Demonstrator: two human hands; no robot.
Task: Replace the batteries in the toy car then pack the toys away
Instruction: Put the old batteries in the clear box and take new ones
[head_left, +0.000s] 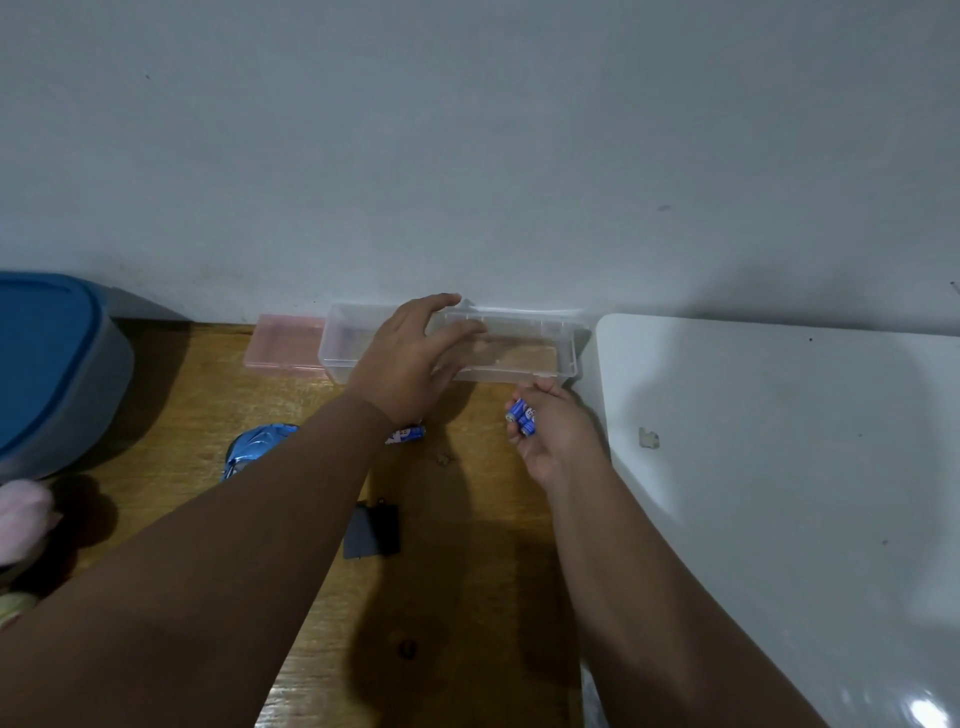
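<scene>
Against the wall, clear box (519, 358) bare inside, left hand (410, 358) spread over it, right hand (556, 431) clutching blue batteries (521, 415).

My left hand (410, 358) reaches over the clear box (519, 358), which sits hard against the far wall (467, 156), so nothing passes behind it. A pink lid (283, 343) touches its left end; the white board (779, 467) closes off the right. My right hand (556, 431), curled around blue batteries (521, 415), sits just near the box. Bare wood lies between my forearms, apart from a black cover (371, 530) and one loose battery (410, 433). The blue-lidded tub (52, 364) blocks the far left.
</scene>
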